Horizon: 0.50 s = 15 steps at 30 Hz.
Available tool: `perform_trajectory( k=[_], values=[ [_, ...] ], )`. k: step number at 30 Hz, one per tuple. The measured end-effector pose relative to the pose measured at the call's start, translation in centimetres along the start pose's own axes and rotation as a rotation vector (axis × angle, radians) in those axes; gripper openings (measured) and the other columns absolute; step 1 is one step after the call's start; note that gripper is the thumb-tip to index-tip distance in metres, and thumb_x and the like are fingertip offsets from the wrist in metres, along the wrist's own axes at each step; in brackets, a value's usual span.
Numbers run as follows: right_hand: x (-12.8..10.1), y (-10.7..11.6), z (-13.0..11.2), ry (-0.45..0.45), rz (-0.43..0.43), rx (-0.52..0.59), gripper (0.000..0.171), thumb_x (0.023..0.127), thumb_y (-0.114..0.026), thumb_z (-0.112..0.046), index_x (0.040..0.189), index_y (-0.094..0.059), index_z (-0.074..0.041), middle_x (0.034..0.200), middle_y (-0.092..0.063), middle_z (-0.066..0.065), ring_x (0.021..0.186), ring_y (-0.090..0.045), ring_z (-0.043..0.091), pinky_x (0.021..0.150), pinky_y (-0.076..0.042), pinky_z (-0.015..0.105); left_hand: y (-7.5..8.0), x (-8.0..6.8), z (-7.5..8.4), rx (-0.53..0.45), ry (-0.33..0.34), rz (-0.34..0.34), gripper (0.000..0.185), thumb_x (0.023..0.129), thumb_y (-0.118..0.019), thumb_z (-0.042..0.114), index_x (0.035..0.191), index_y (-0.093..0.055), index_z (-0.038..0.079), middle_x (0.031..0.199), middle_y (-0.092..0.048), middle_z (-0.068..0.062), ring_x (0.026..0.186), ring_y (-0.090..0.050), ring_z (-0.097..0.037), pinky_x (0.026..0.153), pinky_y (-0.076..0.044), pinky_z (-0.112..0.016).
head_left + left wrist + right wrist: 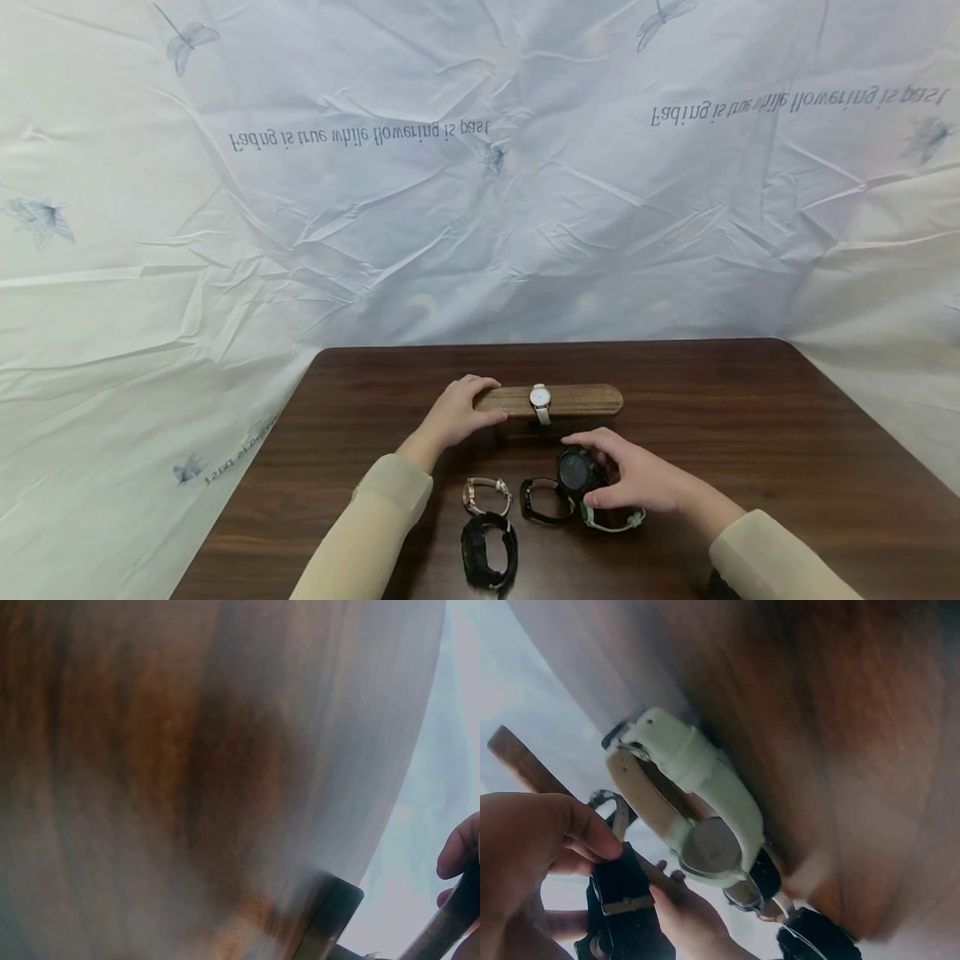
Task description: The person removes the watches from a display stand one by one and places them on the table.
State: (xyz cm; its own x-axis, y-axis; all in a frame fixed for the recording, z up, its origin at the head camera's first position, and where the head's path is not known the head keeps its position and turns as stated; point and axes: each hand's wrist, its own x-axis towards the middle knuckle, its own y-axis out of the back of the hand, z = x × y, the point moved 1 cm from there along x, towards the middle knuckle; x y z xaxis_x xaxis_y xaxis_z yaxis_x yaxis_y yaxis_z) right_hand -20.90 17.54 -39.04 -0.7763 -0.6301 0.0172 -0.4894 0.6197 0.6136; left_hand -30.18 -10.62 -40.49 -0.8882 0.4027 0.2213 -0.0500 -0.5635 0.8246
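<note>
One white-strapped watch (540, 402) sits on the wooden stand (585, 400), gripped by the left hand (459, 414); right hand (637, 479) clasps the black-faced watch (576, 472); three others wait nearby.

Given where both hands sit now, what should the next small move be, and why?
Probably lift the dark-faced watch toward the wooden stand. The right hand already grips it, the left hand holds the stand's end, and one white-strapped watch hangs there with bare bar to its right.

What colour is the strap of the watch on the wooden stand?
White, seen best in the head view: watch on the wooden stand.
</note>
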Motion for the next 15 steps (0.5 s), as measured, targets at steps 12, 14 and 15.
perform_trajectory(
  k=[12, 14, 15],
  values=[
    [-0.2, -1.9, -1.6, 0.142, 0.002, -0.058, 0.061, 0.073, -0.068, -0.032, 0.126, -0.039, -0.031, 0.105, -0.039, -0.001, 0.080, -0.041, 0.011, 0.065, -0.042, 0.025, 0.0, 0.1, 0.0, 0.001, 0.009, -0.003, 0.061, 0.071, -0.051, 0.064, 0.121, -0.049, 0.028, 0.123, -0.043, 0.006, 0.114, -0.038, -0.020, 0.087, -0.036, -0.042],
    [-0.2, -2.2, -1.6, 0.139, -0.002, -0.061, 0.061, 0.073, -0.069, -0.033, 0.126, -0.039, -0.031, 0.107, -0.038, -0.001, 0.083, -0.042, 0.011, 0.066, -0.041, 0.025, 0.0, 0.1, -0.1, 0.004, 0.010, -0.004, 0.060, 0.072, -0.051, 0.063, 0.120, -0.049, 0.029, 0.123, -0.043, 0.006, 0.114, -0.038, -0.019, 0.088, -0.036, -0.042],
    [-0.2, -2.3, -1.6, 0.138, -0.006, -0.066, 0.061, 0.073, -0.068, -0.033, 0.127, -0.039, -0.031, 0.107, -0.038, -0.001, 0.083, -0.042, 0.011, 0.067, -0.041, 0.025, -0.1, 0.1, -0.1, 0.004, 0.011, -0.004, 0.059, 0.072, -0.052, 0.063, 0.120, -0.048, 0.030, 0.123, -0.043, 0.006, 0.114, -0.038, -0.019, 0.088, -0.036, -0.042]
  ],
)
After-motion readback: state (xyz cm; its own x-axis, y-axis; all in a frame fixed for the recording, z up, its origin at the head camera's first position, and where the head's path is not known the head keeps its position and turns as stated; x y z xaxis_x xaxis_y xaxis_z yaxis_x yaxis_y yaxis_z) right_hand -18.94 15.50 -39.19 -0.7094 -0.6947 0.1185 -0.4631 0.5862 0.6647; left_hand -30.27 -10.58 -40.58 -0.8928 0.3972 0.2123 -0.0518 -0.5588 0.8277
